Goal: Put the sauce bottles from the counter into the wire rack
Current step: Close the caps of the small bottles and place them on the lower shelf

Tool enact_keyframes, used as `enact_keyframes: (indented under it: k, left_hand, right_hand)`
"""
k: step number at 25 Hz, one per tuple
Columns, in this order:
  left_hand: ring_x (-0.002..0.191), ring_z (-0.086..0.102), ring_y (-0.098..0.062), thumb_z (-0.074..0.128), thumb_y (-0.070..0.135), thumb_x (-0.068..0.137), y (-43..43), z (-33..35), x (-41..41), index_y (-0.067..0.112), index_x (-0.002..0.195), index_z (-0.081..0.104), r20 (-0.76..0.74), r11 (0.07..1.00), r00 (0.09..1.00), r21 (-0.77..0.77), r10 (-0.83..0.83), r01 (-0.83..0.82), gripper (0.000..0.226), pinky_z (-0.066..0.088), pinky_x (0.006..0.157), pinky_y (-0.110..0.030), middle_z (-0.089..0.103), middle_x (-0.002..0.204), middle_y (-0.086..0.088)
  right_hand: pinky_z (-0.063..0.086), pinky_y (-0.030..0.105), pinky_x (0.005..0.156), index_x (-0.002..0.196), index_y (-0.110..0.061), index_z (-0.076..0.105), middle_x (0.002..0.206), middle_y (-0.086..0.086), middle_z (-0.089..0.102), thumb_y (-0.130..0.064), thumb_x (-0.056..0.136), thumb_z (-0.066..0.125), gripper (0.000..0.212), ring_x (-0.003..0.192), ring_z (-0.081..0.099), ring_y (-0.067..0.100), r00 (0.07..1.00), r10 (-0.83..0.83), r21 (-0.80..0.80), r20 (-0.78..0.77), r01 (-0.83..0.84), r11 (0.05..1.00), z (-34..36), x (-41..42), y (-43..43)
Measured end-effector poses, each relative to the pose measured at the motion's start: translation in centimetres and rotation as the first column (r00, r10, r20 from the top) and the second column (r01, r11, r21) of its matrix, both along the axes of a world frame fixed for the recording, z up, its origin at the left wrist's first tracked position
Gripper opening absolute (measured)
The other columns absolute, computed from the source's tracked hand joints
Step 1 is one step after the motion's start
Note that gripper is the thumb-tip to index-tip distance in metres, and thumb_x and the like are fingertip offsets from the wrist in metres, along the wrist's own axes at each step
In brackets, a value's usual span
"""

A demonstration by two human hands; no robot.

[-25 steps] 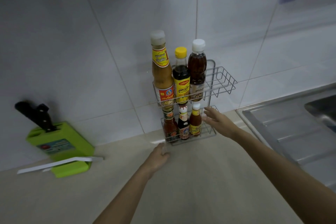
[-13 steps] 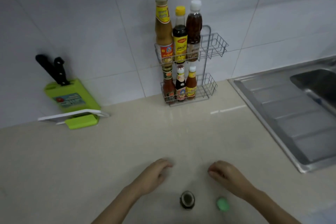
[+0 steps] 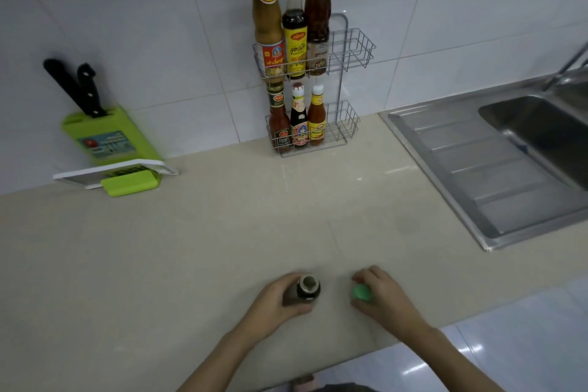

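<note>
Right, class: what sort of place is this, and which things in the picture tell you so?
Most likely a home kitchen: a steel sink is set into the counter, a wire rack holds sauce bottles, and a knife block leans on the tiled wall.

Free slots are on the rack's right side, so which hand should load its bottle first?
Probably the right hand: it grips the green-capped bottle and lies nearer the wire rack's empty right end. The left hand holds the dark bottle.
</note>
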State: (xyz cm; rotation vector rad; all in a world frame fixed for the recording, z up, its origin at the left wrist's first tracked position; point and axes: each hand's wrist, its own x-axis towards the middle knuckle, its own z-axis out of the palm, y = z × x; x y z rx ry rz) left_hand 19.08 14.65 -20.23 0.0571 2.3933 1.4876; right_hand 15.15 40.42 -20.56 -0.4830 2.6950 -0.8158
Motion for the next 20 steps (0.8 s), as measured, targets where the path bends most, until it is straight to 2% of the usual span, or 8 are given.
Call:
enact_keyframes:
  k: [3, 5, 7, 9, 11, 13, 16, 20]
  left_hand:
    - [0.112, 0.063, 0.001, 0.078, 0.036, 0.076, 0.2, 1.5, 0.0, 0.038, 0.113, 0.064, 0.004, 0.988, 0.998, 0.138, 0.063, -0.063, 0.04, 0.046, 0.096, -0.013, 0.069, 0.118, 0.018]
    - [0.103, 0.067, -0.007, 0.077, 0.036, 0.077, 0.5, 2.7, -0.5, 0.026, 0.113, 0.066, 0.012, 0.968, 0.994, 0.227, 0.106, -0.106, 0.039, 0.051, 0.091, -0.022, 0.073, 0.11, 0.007]
    - [0.094, 0.068, -0.013, 0.076, 0.038, 0.076, 0.7, 3.8, -1.0, 0.021, 0.113, 0.066, 0.022, 0.957, 0.994, 0.267, 0.109, -0.111, 0.042, 0.053, 0.087, -0.036, 0.074, 0.103, -0.002]
    - [0.094, 0.067, -0.017, 0.074, 0.04, 0.077, 0.9, 4.7, -1.4, 0.02, 0.115, 0.064, 0.024, 0.95, 0.994, 0.293, 0.103, -0.106, 0.043, 0.052, 0.09, -0.045, 0.072, 0.106, -0.011]
    - [0.096, 0.065, -0.017, 0.073, 0.039, 0.079, 0.7, 5.4, -1.7, 0.02, 0.116, 0.064, 0.013, 0.94, 0.994, 0.324, 0.107, -0.105, 0.043, 0.051, 0.091, -0.043, 0.07, 0.109, -0.013]
    - [0.096, 0.064, -0.014, 0.073, 0.04, 0.078, 0.4, 6.0, -1.9, 0.021, 0.116, 0.064, 0.011, 0.941, 0.996, 0.329, 0.085, -0.084, 0.043, 0.051, 0.089, -0.037, 0.071, 0.107, -0.007]
    - [0.093, 0.063, -0.006, 0.073, 0.042, 0.077, 0.2, 6.6, -1.9, 0.024, 0.116, 0.063, -0.012, 0.966, 1.0, 0.26, 0.015, -0.012, 0.044, 0.05, 0.085, -0.029, 0.068, 0.104, 0.003]
    - [0.094, 0.06, -0.008, 0.072, 0.042, 0.079, 0.1, 7.0, -1.6, 0.02, 0.118, 0.062, 0.001, 0.969, 0.999, 0.245, -0.041, 0.04, 0.046, 0.049, 0.087, -0.033, 0.067, 0.105, 0.001]
  right_hand:
    - [0.051, 0.014, 0.074, 0.097, -0.018, 0.065, 0.093, -0.003, 0.07, -0.017, 0.074, 0.081, 0.028, 0.084, 0.068, 0.015, 0.979, -0.153, -0.413, 0.135, 0.196, 0.89, 2.9, -1.1, -1.3]
    - [0.054, 0.017, 0.077, 0.095, -0.019, 0.068, 0.091, -0.002, 0.074, -0.018, 0.071, 0.082, 0.027, 0.084, 0.071, 0.013, 0.976, -0.128, -0.605, 0.178, 0.211, 0.768, 5.6, -2.3, -2.6]
    - [0.054, 0.02, 0.08, 0.098, -0.019, 0.069, 0.095, 0.0, 0.074, -0.018, 0.072, 0.08, 0.028, 0.087, 0.07, 0.013, 0.99, -0.047, -0.684, 0.129, 0.123, 0.718, 8.1, -3.7, -3.6]
    - [0.055, 0.026, 0.085, 0.1, -0.019, 0.069, 0.098, 0.001, 0.073, -0.015, 0.074, 0.079, 0.028, 0.089, 0.069, 0.015, 0.998, 0.024, -0.669, 0.055, 0.019, 0.743, 10.0, -4.9, -4.0]
    - [0.055, 0.031, 0.087, 0.101, -0.02, 0.069, 0.099, 0.001, 0.073, -0.016, 0.075, 0.079, 0.028, 0.091, 0.068, 0.015, 0.999, 0.036, -0.659, 0.024, -0.011, 0.752, 11.6, -5.9, -3.9]
    - [0.055, 0.032, 0.089, 0.102, -0.022, 0.069, 0.101, -0.001, 0.073, -0.022, 0.074, 0.077, 0.029, 0.094, 0.068, 0.015, 0.997, 0.072, -0.652, -0.009, -0.061, 0.756, 13.0, -6.7, -3.9]
    - [0.055, 0.03, 0.089, 0.109, -0.019, 0.068, 0.107, -0.001, 0.072, -0.023, 0.077, 0.076, 0.033, 0.096, 0.068, 0.016, 0.954, 0.289, -0.522, -0.074, -0.284, 0.804, 14.6, -7.4, -4.2]
    - [0.056, 0.03, 0.086, 0.114, -0.016, 0.067, 0.11, -0.001, 0.071, -0.023, 0.078, 0.076, 0.037, 0.095, 0.068, 0.013, 0.901, 0.404, -0.4, -0.157, -0.432, 0.808, 15.5, -7.8, -4.0]
